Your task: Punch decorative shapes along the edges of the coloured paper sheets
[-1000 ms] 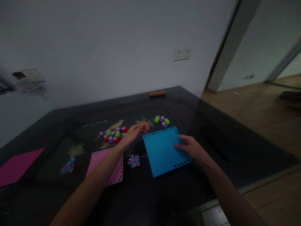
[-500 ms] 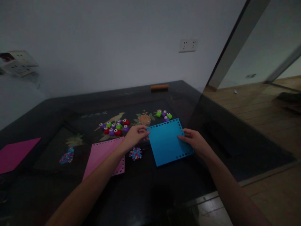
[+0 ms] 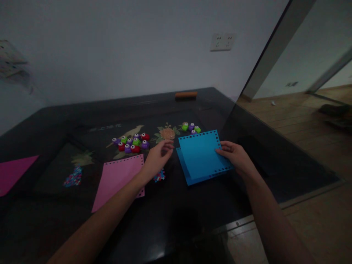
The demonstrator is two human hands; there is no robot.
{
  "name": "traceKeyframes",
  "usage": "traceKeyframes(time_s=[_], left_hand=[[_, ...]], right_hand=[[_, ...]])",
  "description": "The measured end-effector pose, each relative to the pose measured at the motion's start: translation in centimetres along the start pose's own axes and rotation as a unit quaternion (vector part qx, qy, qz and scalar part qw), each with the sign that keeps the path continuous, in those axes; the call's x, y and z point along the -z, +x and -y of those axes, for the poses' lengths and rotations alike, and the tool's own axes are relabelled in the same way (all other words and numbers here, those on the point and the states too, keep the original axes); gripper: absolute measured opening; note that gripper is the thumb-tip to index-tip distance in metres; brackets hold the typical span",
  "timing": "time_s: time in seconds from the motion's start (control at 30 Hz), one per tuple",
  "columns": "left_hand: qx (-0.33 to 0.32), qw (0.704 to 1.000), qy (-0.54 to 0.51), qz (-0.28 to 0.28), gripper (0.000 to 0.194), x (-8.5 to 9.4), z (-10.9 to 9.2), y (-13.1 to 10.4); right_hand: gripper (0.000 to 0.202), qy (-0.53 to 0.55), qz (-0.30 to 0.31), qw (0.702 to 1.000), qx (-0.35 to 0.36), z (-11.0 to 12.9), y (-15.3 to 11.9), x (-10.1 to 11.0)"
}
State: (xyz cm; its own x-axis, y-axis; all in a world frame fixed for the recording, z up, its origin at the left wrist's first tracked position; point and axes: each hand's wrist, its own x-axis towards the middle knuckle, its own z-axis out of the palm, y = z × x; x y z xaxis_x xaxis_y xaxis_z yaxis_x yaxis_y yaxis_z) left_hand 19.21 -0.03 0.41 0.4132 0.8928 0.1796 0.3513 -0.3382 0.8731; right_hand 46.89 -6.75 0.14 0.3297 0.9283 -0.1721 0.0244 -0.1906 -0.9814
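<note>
My right hand (image 3: 233,156) pinches the right edge of a blue sheet (image 3: 202,154) with punched holes along its edges. A second blue layer shows under it at the left and bottom. My left hand (image 3: 159,156) is off the paper, just left of it, with its fingers apart and curved and nothing between them. Below that hand lies a small pile of colourful bits (image 3: 159,176), partly hidden. A pink sheet (image 3: 121,179) with holes along its edges lies under my left forearm.
Several toy eyeball figures (image 3: 132,143) sit behind the pink sheet, with more (image 3: 191,127) behind the blue one. Another bit pile (image 3: 74,176) and a magenta sheet (image 3: 15,174) lie left. An orange-brown roll (image 3: 186,95) rests at the back of the black table (image 3: 154,227).
My left hand has let go of the blue sheet's left corner. The top blue layer has lifted and shifted right in my right hand, showing the layer beneath. The view has shifted slightly.
</note>
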Motion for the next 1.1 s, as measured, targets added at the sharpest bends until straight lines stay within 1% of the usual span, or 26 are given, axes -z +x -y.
traceKeyframes(time_s=[0.07,0.17,0.27,0.4,0.7,0.87,1.1], left_hand=[[-0.027,0.997,0.072,0.000,0.029,-0.3,-0.1,-0.7],[-0.055,0.982,0.180,0.034,0.036,-0.8,-0.2,-1.5],[-0.051,0.962,0.256,0.080,0.043,-1.2,-0.3,-2.1],[-0.052,0.939,0.319,0.119,0.050,-1.7,-0.3,-2.7],[-0.052,0.910,0.378,0.162,0.069,-2.4,-0.5,-3.5],[-0.049,0.899,0.397,0.177,0.072,-2.8,-0.5,-3.7],[-0.041,0.900,0.392,0.185,0.071,-2.7,-0.7,-3.7]], right_hand=[[0.039,-0.024,-0.004,1.000,0.004,-0.2,0.2,0.1],[0.038,-0.068,0.005,0.998,-0.002,-0.5,0.4,0.0],[0.038,-0.093,0.015,0.996,-0.011,-0.7,0.5,-0.1],[0.039,-0.100,0.023,0.995,-0.015,-1.0,0.6,-0.3],[0.036,-0.120,0.024,0.992,-0.003,-1.1,0.5,-0.7],[0.038,-0.128,0.027,0.991,0.015,-1.2,0.6,-0.7],[0.038,-0.149,0.016,0.989,0.022,-1.5,0.9,-0.5]])
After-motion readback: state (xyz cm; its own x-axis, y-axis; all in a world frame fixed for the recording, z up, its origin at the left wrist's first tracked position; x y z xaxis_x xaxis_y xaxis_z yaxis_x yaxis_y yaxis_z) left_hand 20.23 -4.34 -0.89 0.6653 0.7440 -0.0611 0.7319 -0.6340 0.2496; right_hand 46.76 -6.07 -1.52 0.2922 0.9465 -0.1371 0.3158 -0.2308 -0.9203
